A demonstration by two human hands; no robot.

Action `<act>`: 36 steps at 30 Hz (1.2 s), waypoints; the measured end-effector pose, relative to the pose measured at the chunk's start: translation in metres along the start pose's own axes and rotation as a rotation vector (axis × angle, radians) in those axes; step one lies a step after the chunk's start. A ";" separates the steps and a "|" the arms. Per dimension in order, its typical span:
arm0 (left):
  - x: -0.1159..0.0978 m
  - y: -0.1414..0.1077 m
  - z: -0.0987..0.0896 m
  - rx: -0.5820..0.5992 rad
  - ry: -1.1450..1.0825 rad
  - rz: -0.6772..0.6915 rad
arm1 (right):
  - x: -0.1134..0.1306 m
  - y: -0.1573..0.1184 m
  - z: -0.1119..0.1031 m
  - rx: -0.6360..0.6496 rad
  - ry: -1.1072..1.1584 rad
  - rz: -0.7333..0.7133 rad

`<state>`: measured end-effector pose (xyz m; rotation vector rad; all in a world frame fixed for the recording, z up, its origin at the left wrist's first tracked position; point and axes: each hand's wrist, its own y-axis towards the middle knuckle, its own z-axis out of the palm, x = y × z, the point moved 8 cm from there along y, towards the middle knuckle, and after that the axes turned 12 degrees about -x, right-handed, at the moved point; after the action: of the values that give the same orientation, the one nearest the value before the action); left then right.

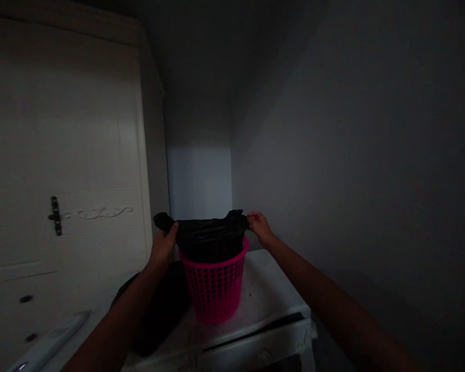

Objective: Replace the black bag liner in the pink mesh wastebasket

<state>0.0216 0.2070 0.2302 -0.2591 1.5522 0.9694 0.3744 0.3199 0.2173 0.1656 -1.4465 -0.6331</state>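
A black plastic bin bag (209, 240) stands partly inside a pink perforated wastebasket (216, 289), its upper part rising above the rim. My left hand (165, 245) grips the bag's edge at the left, thumb toward me. At the right, the fingers of my right hand (259, 226) pinch the opposite edge, so the top is stretched between both hands. Dark patches behind the basket's holes suggest that the bag hangs down inside it. The bag's bottom is hidden.
The basket stands on a white dresser (271, 284) with a drawer slightly ajar. A dark object (160, 310) lies left of the basket, partly behind my left arm. A white wardrobe (96, 155) with a black handle (55, 216) stands left; a grey wall (333, 155) rises right.
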 end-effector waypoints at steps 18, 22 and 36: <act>0.025 -0.062 -0.080 0.054 -0.055 -0.182 | 0.090 -0.101 0.055 0.697 -0.647 -0.900; 0.036 -0.086 -0.075 0.097 -0.276 -0.406 | 0.109 -0.124 0.060 0.677 -0.659 -1.095; 0.068 -0.110 -0.069 0.089 -0.499 -0.744 | 0.076 -0.098 0.048 0.523 -1.163 -0.760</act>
<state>0.0276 0.1144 0.1168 -0.4511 0.9150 0.3322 0.2983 0.2136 0.2438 0.8985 -2.7062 -1.0217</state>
